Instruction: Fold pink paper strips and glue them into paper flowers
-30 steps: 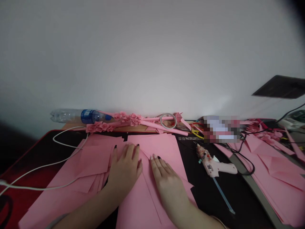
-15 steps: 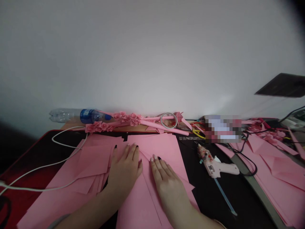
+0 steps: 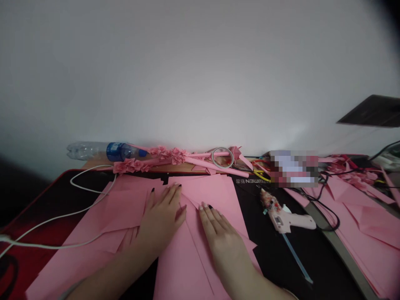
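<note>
While right hand (image 3: 223, 241) stays on paper (image 3: 176, 266), left hand (image 3: 161, 216) has shifted.

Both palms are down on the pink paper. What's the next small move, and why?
I'd probably smooth the right hand down the slanting pink sheet, with the left hand as anchor: the right lies flat on it, and its long edge runs towards the wearer, uncovered.

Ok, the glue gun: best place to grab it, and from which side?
I'd take the glue gun by its handle, from the right: it lies on its side, handle pointing right, away from the crusted nozzle. Mind the black cable near the handle's end.
</note>
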`<state>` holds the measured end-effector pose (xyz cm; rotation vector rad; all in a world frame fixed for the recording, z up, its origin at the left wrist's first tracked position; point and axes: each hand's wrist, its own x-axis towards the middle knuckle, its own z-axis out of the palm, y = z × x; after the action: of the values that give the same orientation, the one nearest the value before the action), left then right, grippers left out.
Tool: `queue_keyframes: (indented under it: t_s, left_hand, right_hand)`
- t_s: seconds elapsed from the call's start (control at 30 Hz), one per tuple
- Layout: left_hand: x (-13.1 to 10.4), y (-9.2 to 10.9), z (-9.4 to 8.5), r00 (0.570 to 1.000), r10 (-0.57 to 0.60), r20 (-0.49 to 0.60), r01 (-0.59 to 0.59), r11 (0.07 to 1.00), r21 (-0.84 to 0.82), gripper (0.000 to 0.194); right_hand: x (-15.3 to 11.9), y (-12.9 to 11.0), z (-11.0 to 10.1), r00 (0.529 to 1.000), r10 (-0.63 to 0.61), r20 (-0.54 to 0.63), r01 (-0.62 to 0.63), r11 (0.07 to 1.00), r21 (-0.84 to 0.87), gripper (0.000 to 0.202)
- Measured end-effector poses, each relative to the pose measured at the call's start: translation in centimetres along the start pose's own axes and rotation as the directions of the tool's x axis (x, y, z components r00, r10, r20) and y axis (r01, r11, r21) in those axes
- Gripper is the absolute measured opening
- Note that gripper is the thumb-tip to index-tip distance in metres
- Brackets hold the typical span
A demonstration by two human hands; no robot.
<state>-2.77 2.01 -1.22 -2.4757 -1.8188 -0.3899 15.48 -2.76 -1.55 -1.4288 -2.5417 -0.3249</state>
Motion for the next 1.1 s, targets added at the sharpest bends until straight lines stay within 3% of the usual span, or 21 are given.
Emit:
queue_keyframes:
  t_s: [0.17, 0.33, 0.53, 0.7, 0.8, 1.1]
  left_hand:
    - [1.1, -2.3, 0.3, 0.998, 0.062, 0.024, -0.06, 0.993, -0.102, 0.037]
    - [1.7, -2.9, 0.1, 0.983, 0.18, 0.036, -0.172, 0.971, -0.167, 0.03]
    - [1.4, -2.3, 0.2, 0.963, 0.262, 0.067, -0.262, 0.965, -0.017, 0.034]
    - [1.1, -1.9, -0.4, 0.938, 0.309, 0.155, -0.327, 0.938, 0.113, 0.038]
    - [1.0, -1.6, -0.6, 0.944, 0.293, 0.151, -0.311, 0.944, 0.112, 0.039]
    - [-0.5, -0.1, 0.4, 0.98, 0.199, -0.001, -0.199, 0.98, 0.017, 0.041]
  right_hand:
    - [0.0, 0.2, -0.1, 1.0, -0.009, 0.014, 0.009, 1.0, 0.016, 0.058]
    - [0.0, 0.4, -0.2, 0.999, -0.02, 0.031, 0.02, 1.0, 0.014, 0.057]
    - [-0.2, 0.2, 0.1, 0.999, -0.009, 0.043, 0.008, 1.0, 0.023, 0.055]
    - [-0.4, 0.0, 0.7, 1.0, -0.002, 0.016, 0.001, 1.0, 0.018, 0.055]
    - [-0.4, 0.0, 0.6, 1.0, 0.005, 0.02, -0.005, 1.0, 0.023, 0.057]
    - [-0.2, 0.1, 0.2, 1.0, 0.0, 0.022, -0.001, 0.999, 0.038, 0.06]
